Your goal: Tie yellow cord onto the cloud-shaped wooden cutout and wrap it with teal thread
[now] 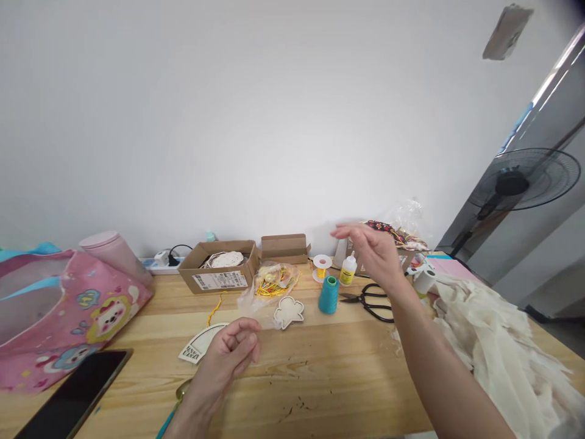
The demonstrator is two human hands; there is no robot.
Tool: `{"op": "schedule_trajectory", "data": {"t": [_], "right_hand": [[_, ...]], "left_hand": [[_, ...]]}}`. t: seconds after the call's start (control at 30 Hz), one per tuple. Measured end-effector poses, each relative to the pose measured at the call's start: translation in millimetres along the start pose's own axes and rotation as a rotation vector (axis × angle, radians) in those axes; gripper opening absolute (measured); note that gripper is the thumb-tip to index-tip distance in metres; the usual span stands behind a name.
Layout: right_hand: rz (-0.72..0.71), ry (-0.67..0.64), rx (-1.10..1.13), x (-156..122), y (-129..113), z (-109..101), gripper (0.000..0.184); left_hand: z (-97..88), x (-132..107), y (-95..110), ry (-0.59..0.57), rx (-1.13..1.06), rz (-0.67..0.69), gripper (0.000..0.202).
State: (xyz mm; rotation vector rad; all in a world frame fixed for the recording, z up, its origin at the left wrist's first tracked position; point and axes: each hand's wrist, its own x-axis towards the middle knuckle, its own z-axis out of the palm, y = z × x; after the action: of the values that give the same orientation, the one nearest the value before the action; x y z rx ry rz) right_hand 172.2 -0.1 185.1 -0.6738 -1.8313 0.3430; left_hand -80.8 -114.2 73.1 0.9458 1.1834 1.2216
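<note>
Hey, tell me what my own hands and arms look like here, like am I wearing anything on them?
Your left hand and right hand are both ungloved, with no rings or markings that I can make out. No watch or bracelet shows at either wrist, and no sleeve shows on the visible part of either forearm.

We've got the bag (pixel 109 311) well left of the left fingers (pixel 247 323), tub (pixel 116 259) just behind it! Left of those fingers and nearer us, the phone (pixel 75 396), flat, screen dark. Beyond them, leftward, we spot a black plug (pixel 172 261) in the power strip (pixel 159 269). Far right of the right fingers (pixel 350 230), a fan (pixel 516 182); nearer us there, crumpled cloth (pixel 498 353)!
</note>
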Motion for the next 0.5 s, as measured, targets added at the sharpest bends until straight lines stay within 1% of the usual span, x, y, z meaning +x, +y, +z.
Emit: {"op": "schedule_trajectory", "data": {"t": [0.07, 0.13, 0.23, 0.3, 0.4, 0.43, 0.5], "right_hand": [[-0.085, 0.135, -0.092, 8.2, -2.9, -4.8, 0.026], [-0.137, 0.281, -0.152, 11.9, -9.7, -12.3, 0.02], [-0.157, 0.499, -0.196, 10.6, -24.1, -24.5, 0.016], [-0.178, 0.615, -0.188, 7.7, -33.9, -31.5, 0.015], [-0.249, 0.746, -0.156, 4.3, -44.4, -41.4, 0.013], [-0.264, 0.772, -0.162, 4.1, -46.2, -45.2, 0.013], [-0.26, 0.752, -0.194, 5.3, -47.3, -53.5, 0.016]], "left_hand": [[-4.5, 0.8, -2.3, 0.017, -0.007, -0.001, 0.035], [-9.7, 1.7, -5.3, 0.042, -0.019, 0.002, 0.036], [-17.8, 3.1, -10.4, 0.08, -0.036, -0.005, 0.037], [-23.2, 3.7, -13.7, 0.105, -0.041, -0.014, 0.038], [-32.1, 3.7, -17.3, 0.144, -0.03, -0.028, 0.039], [-35.3, 3.4, -18.0, 0.163, -0.025, -0.028, 0.039], [-41.5, 2.4, -18.6, 0.195, -0.023, -0.022, 0.038]]}}
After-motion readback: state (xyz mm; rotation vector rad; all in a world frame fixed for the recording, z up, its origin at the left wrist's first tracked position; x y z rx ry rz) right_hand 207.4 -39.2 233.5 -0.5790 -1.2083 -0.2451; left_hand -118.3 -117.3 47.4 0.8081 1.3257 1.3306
